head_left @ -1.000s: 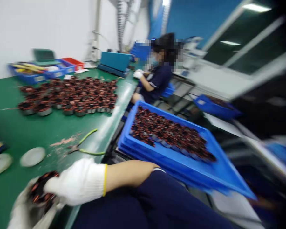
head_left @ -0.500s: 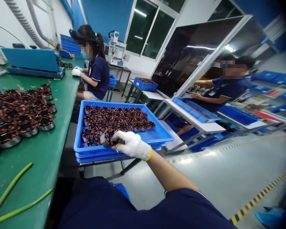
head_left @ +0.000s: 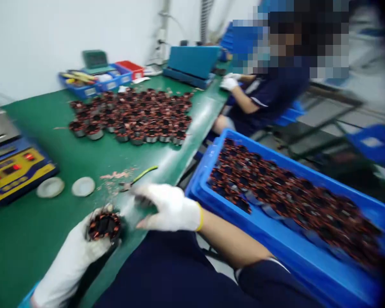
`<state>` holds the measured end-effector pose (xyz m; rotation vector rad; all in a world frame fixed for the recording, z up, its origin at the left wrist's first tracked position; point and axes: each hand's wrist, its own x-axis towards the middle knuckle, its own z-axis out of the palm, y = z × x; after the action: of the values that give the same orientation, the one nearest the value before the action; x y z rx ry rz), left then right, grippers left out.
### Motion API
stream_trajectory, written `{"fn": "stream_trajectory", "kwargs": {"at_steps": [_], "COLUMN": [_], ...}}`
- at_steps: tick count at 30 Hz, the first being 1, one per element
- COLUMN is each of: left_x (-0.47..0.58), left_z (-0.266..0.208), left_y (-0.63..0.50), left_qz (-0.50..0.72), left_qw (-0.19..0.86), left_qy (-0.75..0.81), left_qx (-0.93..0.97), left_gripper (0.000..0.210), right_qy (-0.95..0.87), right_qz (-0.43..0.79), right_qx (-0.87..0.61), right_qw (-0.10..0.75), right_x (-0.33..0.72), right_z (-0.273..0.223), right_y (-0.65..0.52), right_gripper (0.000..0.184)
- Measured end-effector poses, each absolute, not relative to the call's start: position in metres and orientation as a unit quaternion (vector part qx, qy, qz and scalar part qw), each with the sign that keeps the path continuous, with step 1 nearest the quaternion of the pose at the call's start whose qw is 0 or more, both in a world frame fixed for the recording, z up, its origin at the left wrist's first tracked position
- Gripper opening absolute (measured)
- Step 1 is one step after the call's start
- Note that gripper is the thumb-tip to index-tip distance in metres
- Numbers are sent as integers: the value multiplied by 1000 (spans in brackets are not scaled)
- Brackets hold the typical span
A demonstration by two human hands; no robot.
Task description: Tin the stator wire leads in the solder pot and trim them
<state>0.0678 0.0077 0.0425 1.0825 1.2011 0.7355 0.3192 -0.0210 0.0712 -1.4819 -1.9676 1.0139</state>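
In my gloved left hand point(head_left: 80, 246), at the bench's front edge, is a motor stator point(head_left: 104, 226), its copper windings and dark core facing up. The fingers wrap round its side. My gloved right hand point(head_left: 168, 208) hovers to the right of it, thumb and fingers apart. Motion blurs its fingertips, and a dark grey patch beneath them cannot be made out. Just beyond that hand lie green-handled pliers point(head_left: 144, 174), partly hidden, beside copper-coloured scraps point(head_left: 117, 175).
Many stators point(head_left: 137, 111) stand grouped on the green bench point(head_left: 51, 141). A blue tray point(head_left: 295, 164) of stators is at right. Two white round dishes point(head_left: 83, 187) sit by a yellow-blue device point(head_left: 19, 167) with red displays. A co-worker point(head_left: 259, 92) sits beyond the tray.
The view has swung left. My right hand has moved from the tray to the bench and no longer visibly holds a stator. My left hand has come into view with a stator.
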Motion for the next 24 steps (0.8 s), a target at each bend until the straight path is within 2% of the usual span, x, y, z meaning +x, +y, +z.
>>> {"fn": "stream_trajectory", "kwargs": {"at_steps": [3,5,7,11,15,18,21,24], "left_x": [55,48,39,25,19,17,16,16], "left_z": [54,54,48,34,30,31,36,43], "left_y": [2,2,3,5,4,3,2,1], "left_qz": [288,286,288,267,241,248,256,247], "left_qw": [664,687,715,761,782,793,797,803], "left_qy": [557,555,532,478,466,457,459,458], "left_qx": [407,372,351,348,337,317,299,292], "left_gripper": [92,96,92,78,77,86,92,97], "right_qy": [-744,-745,-750,-753,-728,-713,-717,-784], "right_qz": [210,181,179,166,106,62,30,22], "right_qx": [-618,-640,-637,-632,-652,-661,-667,-614], "right_qw": [145,55,-9,-84,-183,-226,-199,-84], "right_x": [341,349,352,344,319,305,309,320], "right_z": [51,40,38,58,79,75,55,34], "right_y": [4,15,20,23,26,27,27,30], "right_gripper": [124,139,133,111,64,46,32,43]}}
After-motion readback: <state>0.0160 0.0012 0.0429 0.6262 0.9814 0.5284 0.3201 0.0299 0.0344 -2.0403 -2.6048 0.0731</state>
